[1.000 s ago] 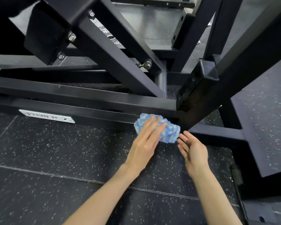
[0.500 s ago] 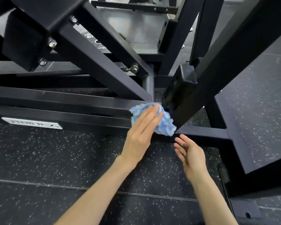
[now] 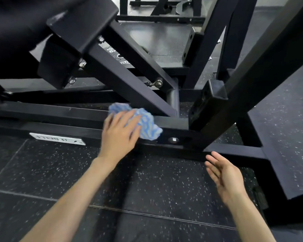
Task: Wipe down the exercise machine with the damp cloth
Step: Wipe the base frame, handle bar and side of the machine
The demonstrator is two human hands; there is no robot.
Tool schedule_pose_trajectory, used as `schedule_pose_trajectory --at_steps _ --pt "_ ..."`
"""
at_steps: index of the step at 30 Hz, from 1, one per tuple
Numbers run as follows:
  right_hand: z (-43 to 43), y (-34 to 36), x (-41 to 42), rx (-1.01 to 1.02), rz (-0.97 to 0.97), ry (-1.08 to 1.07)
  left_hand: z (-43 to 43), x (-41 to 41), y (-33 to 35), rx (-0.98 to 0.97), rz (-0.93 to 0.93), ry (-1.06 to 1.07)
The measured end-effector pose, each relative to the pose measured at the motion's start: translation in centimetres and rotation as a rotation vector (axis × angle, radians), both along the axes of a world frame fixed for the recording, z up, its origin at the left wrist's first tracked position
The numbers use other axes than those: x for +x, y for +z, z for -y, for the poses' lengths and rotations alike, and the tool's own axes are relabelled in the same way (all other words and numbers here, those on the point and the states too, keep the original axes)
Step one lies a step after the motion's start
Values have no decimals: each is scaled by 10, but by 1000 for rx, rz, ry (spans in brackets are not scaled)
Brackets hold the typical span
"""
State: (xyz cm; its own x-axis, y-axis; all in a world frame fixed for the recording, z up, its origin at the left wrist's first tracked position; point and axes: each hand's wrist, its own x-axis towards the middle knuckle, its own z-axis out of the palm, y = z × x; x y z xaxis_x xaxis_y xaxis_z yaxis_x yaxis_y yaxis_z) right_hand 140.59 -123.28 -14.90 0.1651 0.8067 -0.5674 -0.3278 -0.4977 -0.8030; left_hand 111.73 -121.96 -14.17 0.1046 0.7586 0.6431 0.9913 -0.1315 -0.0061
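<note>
Cloth [image 3: 147, 127] under left hand [image 3: 120, 135] fingers [image 3: 129, 119], seemingly pressed on frame rail [image 3: 59, 116]

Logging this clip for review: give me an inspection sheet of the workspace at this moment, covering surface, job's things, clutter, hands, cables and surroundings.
Surface: dark speckled rubber floor with tile seams.
Job's things: crumpled blue and white cloth lies on the low horizontal frame bar of the black exercise machine, left of the slanted beam joint.
Clutter: nothing seen.
Hands: left hand presses the cloth with straight fingers; right hand is open, holds nothing, hovers over the floor in front of the frame.
Cables: nothing seen.
Surroundings: white label plate on the bar's front, a bolt head right of the cloth, more black frame behind.
</note>
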Motion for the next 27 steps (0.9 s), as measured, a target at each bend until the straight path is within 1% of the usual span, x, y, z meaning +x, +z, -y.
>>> schedule_pose_trajectory --at_steps 3,4,5,6,7,10,11,12,13,15,16,18,20,23,25,27 --pt "-2 1 0 -3 -5 -23 9 -36 2 26 237 298" --pt "-2 3 -4 -6 -12 -25 8 -33 3 37 324 365" --pt "-3 5 -9 -6 -19 -24 6 -23 7 38 387 385" --pt "-5 7 -14 -4 -27 -21 5 -6 11 34 414 355" --pt "-7 9 -19 5 -31 -17 4 17 13 17 411 254" --pt "-11 16 -32 23 -38 8 9 100 3 -112 259 -158" --pt "-11 16 -34 23 -42 5 12 119 2 -161 279 -240" --pt "-11 16 -33 25 -45 -4 12 131 5 -208 407 -274" --pt "-10 16 -31 28 -47 -18 9 138 14 -249 642 -258" --pt "-7 16 -23 24 -37 -40 0 140 39 -297 1084 -138" --pt "-5 16 -20 22 -28 -46 -5 140 54 -321 1238 -101" --pt "-1 18 -14 25 -15 -56 -13 146 78 -314 1401 -151" --pt "2 20 -11 28 -6 -59 -12 160 100 -269 1467 -282" --pt "2 23 -5 38 10 -58 -13 164 106 -187 1513 -426" --pt "0 24 0 45 29 -70 -19 161 100 -225 1504 -476" --pt "0 24 2 36 40 -76 -19 160 87 -296 1453 -459"
